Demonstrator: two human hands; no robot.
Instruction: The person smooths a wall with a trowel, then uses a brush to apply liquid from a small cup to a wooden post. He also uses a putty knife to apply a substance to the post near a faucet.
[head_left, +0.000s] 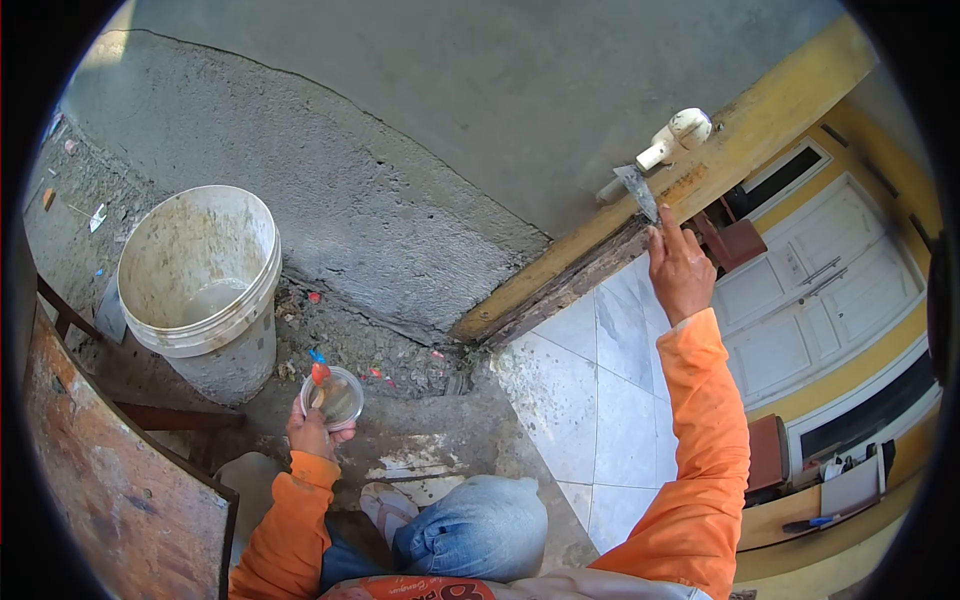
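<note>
My right hand (682, 268) is raised at the wall's edge, fingers closed around a putty knife (638, 192) with a grey, smeared blade. The blade lies against the wall just below a white plastic pipe fitting (686, 130) that sticks out near the yellow-painted edge (775, 95). Low on the left, my left hand (312, 432) grips a clear plastic cup (347, 402) holding some greyish material. A small red and blue piece (319, 372) shows at the cup's rim, above my fingers. Fresh-looking grey plaster (480, 90) covers the upper wall, with a rougher band beneath.
A dirty white bucket (245, 345) stands on the debris-strewn ground at left. Nearer me, a worn wooden board (120, 470) juts in. White floor tiles (560, 400) begin past the wall's corner. Beyond are white double doors (800, 275) and brown chairs (735, 245).
</note>
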